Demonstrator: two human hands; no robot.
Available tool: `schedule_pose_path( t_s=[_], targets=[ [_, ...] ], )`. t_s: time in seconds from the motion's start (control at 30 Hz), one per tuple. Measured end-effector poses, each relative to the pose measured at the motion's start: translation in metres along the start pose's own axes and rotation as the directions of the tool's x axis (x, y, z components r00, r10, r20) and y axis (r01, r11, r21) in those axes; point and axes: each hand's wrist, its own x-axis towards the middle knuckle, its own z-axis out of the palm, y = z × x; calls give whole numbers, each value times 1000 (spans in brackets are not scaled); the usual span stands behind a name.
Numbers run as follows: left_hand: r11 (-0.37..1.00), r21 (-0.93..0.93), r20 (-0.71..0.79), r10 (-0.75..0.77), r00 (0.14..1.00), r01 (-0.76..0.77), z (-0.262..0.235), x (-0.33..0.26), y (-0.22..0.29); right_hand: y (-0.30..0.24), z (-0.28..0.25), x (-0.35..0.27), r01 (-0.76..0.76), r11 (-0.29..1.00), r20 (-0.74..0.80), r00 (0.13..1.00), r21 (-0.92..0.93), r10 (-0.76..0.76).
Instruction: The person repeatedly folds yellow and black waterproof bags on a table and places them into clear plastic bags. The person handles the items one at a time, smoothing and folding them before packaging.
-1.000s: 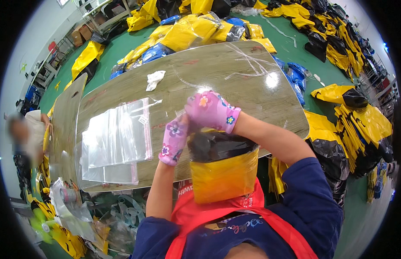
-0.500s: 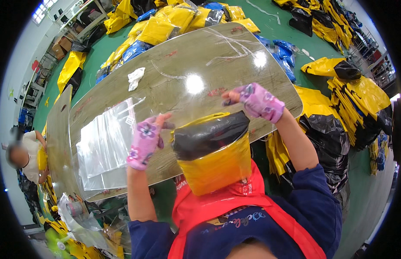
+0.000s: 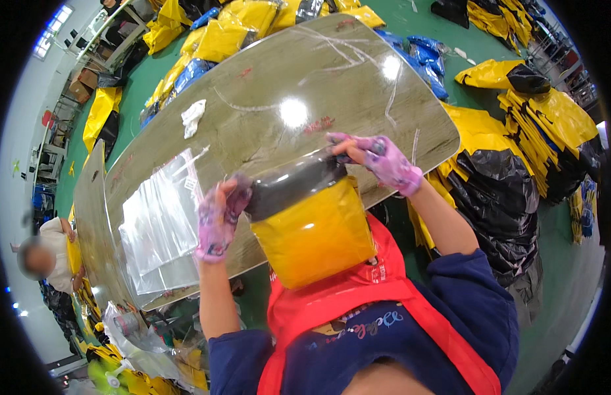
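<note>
Stretching under the whole workroom, a green floor (image 3: 417,26) carries yellow, black and blue goods on several sides of the wood-patterned table (image 3: 246,138). Right of the table stands a heap of yellow and black pieces (image 3: 542,125); past its far edge lie yellow packs (image 3: 229,39) in shiny film, apparently finished, with blue packs (image 3: 427,62) near the far right corner. At the far left a co-worker (image 3: 58,247) is beside another yellow piece.

On the left of the table, clear bags (image 3: 157,227) lie flat and overlapping, seemingly unfilled, so more of the same work looks left to do. The folded yellow-and-black pack (image 3: 312,230) is up at the near table edge, tilted in front of the red apron (image 3: 331,303). It seems to be inside clear film already, black band uppermost; whether the top is sealed, I cannot tell.

Both hands wear flowered purple gloves with bare fingertips. The left hand (image 3: 221,214) has its fingers closed at the pack's upper left corner, and the right hand (image 3: 384,161) pinches the film at the upper right. Smallest are a crumpled white scrap (image 3: 193,118) and thin clear strips (image 3: 362,60) across the tabletop.
</note>
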Motion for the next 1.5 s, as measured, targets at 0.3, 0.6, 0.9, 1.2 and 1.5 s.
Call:
schedule_pose_path(
  t_s=[0.3, 0.6, 0.9, 1.2, 1.5],
  targets=[
    [-16, 865, 428, -496, 756, -501, -3, -32, 58, 68, -30, -51, 315, 873, 337, 922, -373, -189],
    [-6, 962, 258, -298, 919, -272, 93, 7, -26, -65, 25, -44, 6, -1, 5, 918, -1000, 397],
    [210, 975, 188, -581, 792, -77, 28, -5, 20, 43, -90, -58, 422, 74, 427, 902, -904, 65],
    [832, 549, -88, 153, 984, -81, -79, 109, 196, 88, -41, 223, 736, 192, 701, 677, -649, -225],
    [-727, 616, 43, 414, 909, 303, -150, 402, 101, 47, -470, 107, -625, -392, -601, 774, -675, -200]
  ],
)
